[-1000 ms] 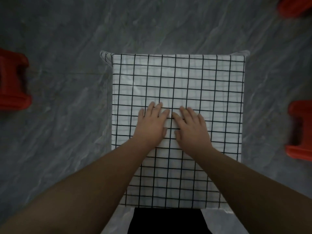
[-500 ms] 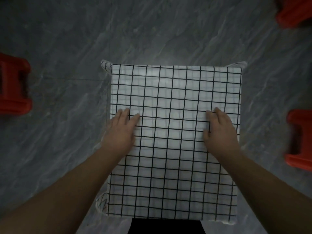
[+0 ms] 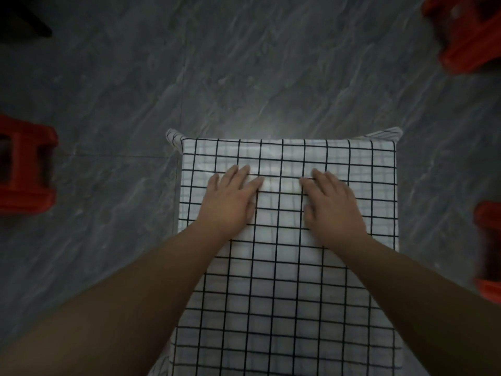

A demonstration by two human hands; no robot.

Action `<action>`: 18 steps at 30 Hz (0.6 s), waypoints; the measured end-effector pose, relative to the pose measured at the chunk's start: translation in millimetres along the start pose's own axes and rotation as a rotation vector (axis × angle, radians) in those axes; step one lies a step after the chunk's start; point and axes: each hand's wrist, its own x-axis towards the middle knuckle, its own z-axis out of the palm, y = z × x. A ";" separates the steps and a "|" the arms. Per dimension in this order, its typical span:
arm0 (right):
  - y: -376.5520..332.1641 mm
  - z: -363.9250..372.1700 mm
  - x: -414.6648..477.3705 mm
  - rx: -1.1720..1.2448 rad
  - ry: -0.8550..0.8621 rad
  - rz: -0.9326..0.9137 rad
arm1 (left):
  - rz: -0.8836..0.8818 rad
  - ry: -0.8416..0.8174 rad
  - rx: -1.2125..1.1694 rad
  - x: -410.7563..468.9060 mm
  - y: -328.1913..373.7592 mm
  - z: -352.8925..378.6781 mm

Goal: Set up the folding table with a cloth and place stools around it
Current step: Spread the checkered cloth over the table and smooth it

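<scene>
A white cloth with a black grid (image 3: 287,289) covers the whole top of the small square table, its corners hanging over the far edge. My left hand (image 3: 230,202) lies flat, palm down, on the far left part of the cloth. My right hand (image 3: 332,207) lies flat beside it on the far right part, a gap of cloth between them. Neither hand holds anything. A red plastic stool (image 3: 24,164) stands on the floor to the left. Two more red stools stand on the right, one at the far corner (image 3: 469,31) and one near the table's side (image 3: 489,251).
The floor (image 3: 244,71) is dark grey marbled tile all around the table. A dark shape (image 3: 19,20) sits at the top left corner. The table's legs are hidden under the cloth.
My hands slid apart from the middle to the cloth's side edges, then came back toward the centre and farther from me. The view has shifted, so the table sits lower in frame.
</scene>
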 end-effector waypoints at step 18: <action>-9.6 -28.9 70.2 0.111 0.149 -0.105 | 0.032 0.140 -0.098 63.2 -2.5 -24.3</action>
